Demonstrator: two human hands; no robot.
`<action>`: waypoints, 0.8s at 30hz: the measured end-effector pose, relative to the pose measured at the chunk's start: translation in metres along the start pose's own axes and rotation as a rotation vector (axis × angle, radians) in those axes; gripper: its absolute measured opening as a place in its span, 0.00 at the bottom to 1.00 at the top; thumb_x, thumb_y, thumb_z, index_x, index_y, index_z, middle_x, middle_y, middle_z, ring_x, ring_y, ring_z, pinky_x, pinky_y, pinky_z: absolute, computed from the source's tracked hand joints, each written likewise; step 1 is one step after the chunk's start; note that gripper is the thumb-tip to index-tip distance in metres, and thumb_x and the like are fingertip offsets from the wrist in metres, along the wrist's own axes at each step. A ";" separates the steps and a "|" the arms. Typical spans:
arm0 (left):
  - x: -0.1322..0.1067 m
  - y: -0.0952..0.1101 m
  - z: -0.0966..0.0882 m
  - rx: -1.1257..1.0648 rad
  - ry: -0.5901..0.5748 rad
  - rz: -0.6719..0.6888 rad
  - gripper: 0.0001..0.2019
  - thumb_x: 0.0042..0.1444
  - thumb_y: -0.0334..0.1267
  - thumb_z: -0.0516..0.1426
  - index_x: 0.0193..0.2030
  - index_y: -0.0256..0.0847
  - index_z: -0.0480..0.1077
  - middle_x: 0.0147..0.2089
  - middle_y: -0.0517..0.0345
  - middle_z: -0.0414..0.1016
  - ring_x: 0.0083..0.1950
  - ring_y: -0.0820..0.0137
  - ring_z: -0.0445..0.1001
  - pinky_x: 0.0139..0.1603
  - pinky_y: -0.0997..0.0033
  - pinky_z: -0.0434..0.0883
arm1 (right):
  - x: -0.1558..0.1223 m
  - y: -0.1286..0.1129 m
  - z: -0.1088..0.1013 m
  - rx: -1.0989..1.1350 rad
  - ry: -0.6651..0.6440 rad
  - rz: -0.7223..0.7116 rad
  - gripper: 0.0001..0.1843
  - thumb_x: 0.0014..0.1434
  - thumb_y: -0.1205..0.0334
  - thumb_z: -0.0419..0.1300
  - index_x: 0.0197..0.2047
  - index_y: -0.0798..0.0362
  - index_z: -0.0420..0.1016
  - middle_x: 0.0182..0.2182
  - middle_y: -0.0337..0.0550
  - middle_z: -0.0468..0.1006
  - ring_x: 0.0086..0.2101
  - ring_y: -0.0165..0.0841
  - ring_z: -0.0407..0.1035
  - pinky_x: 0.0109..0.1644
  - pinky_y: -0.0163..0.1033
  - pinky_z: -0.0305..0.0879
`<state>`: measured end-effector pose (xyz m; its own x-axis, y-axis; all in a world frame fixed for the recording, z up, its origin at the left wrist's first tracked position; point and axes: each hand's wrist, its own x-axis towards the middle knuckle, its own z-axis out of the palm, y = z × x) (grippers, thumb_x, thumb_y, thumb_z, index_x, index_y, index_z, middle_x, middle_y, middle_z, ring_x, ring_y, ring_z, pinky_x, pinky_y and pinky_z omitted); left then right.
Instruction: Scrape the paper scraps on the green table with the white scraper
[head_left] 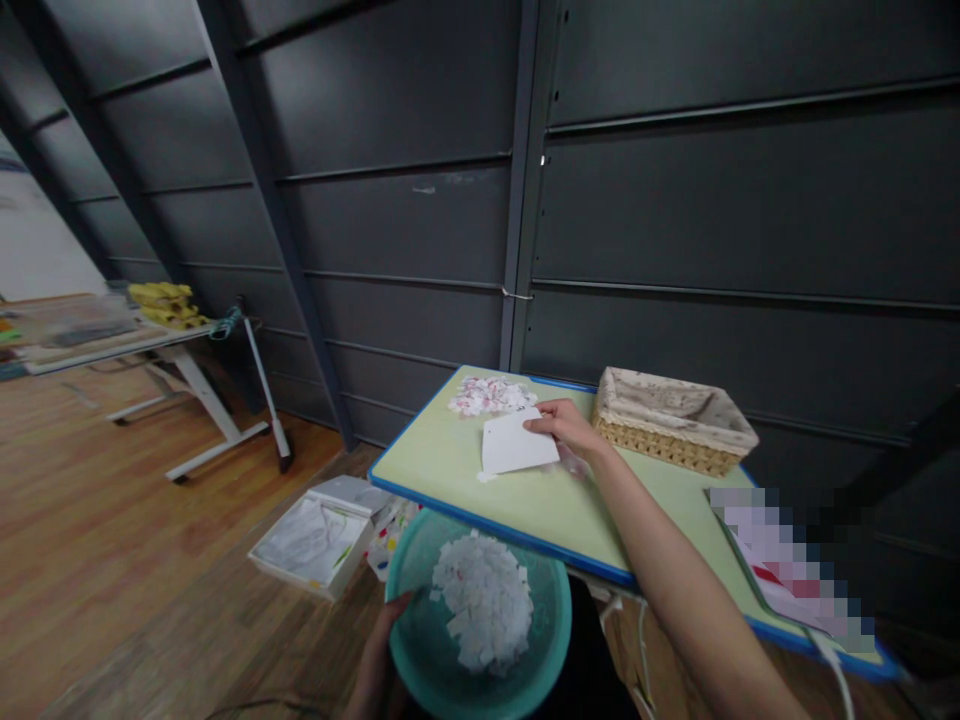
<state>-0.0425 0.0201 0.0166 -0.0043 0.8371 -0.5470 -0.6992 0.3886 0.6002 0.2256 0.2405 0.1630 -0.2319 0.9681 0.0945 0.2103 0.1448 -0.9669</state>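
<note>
My left hand (379, 655) grips the rim of a teal bowl (551, 610) held below the near edge of the table. White paper scraps (484, 600) fill the bowl. My right hand (570, 428) reaches over the green table (450, 455) and pinches a white card scraper (516, 445) that rests on the tabletop. A small heap of white and pink paper scraps (489, 397) lies just beyond the card, near the table's far edge.
A wicker basket with a cloth lining (671, 420) stands right of my hand. A white flat box (315, 540) lies on the wooden floor. Another table (135, 345) with yellow items stands far left. A dark panelled wall runs behind.
</note>
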 end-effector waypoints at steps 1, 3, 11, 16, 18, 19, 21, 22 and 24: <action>-0.003 0.003 0.002 0.014 -0.003 0.000 0.30 0.51 0.45 0.59 0.58 0.32 0.63 0.44 0.47 0.82 0.52 0.55 0.75 0.55 0.53 0.68 | -0.001 -0.001 -0.001 -0.003 -0.001 -0.002 0.13 0.38 0.58 0.64 0.26 0.59 0.73 0.18 0.38 0.70 0.19 0.26 0.60 0.21 0.31 0.49; -0.008 0.008 0.005 0.034 -0.005 -0.004 0.31 0.51 0.46 0.59 0.59 0.30 0.62 0.43 0.45 0.82 0.51 0.55 0.75 0.54 0.53 0.69 | -0.002 -0.003 -0.004 -0.021 0.011 -0.017 0.14 0.38 0.57 0.64 0.27 0.60 0.73 0.18 0.38 0.70 0.19 0.26 0.60 0.22 0.32 0.49; -0.016 0.015 0.013 0.002 0.006 -0.019 0.30 0.50 0.42 0.60 0.59 0.31 0.62 0.42 0.48 0.82 0.49 0.56 0.77 0.52 0.55 0.71 | -0.006 -0.006 -0.015 -0.170 -0.017 -0.056 0.13 0.39 0.58 0.62 0.27 0.60 0.73 0.17 0.35 0.67 0.18 0.25 0.56 0.21 0.31 0.45; -0.022 0.018 0.021 -0.026 0.012 0.002 0.27 0.51 0.38 0.59 0.58 0.28 0.64 0.39 0.46 0.83 0.47 0.56 0.78 0.52 0.55 0.70 | -0.013 -0.008 -0.028 -0.198 0.053 -0.088 0.13 0.39 0.58 0.62 0.26 0.60 0.74 0.17 0.37 0.68 0.18 0.26 0.57 0.20 0.32 0.47; -0.023 0.020 0.023 -0.032 0.008 0.003 0.27 0.51 0.37 0.58 0.57 0.28 0.64 0.36 0.47 0.83 0.45 0.56 0.79 0.51 0.55 0.71 | -0.019 -0.009 -0.025 -0.141 0.090 -0.104 0.13 0.40 0.58 0.62 0.28 0.60 0.74 0.18 0.39 0.70 0.19 0.26 0.59 0.20 0.32 0.48; -0.025 0.021 0.025 -0.026 0.013 0.002 0.26 0.51 0.36 0.58 0.57 0.27 0.64 0.33 0.48 0.83 0.44 0.55 0.79 0.51 0.55 0.71 | -0.022 -0.010 -0.021 -0.102 0.100 -0.109 0.14 0.41 0.58 0.62 0.30 0.60 0.75 0.19 0.40 0.71 0.19 0.27 0.60 0.20 0.32 0.49; -0.028 0.023 0.029 0.007 0.031 0.002 0.24 0.52 0.35 0.57 0.55 0.25 0.65 0.28 0.49 0.83 0.43 0.55 0.79 0.49 0.54 0.72 | -0.026 -0.009 -0.010 -0.035 0.099 -0.107 0.16 0.41 0.57 0.63 0.32 0.60 0.75 0.21 0.42 0.74 0.20 0.28 0.63 0.21 0.32 0.52; -0.030 0.024 0.032 0.025 0.049 0.007 0.22 0.53 0.35 0.56 0.54 0.25 0.66 0.25 0.50 0.82 0.42 0.55 0.79 0.48 0.54 0.72 | -0.028 -0.009 -0.005 -0.014 0.078 -0.100 0.17 0.40 0.57 0.64 0.32 0.60 0.75 0.22 0.43 0.75 0.21 0.28 0.64 0.22 0.32 0.54; -0.034 0.025 0.038 0.046 0.089 0.035 0.19 0.54 0.34 0.55 0.52 0.25 0.67 0.23 0.51 0.81 0.41 0.55 0.80 0.47 0.54 0.73 | -0.030 -0.007 0.003 0.020 0.027 -0.078 0.17 0.39 0.58 0.65 0.32 0.60 0.76 0.24 0.44 0.76 0.23 0.30 0.65 0.23 0.32 0.56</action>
<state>-0.0326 0.0164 0.0725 -0.0930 0.8140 -0.5733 -0.6639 0.3784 0.6450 0.2284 0.2099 0.1660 -0.2209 0.9593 0.1760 0.1731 0.2162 -0.9609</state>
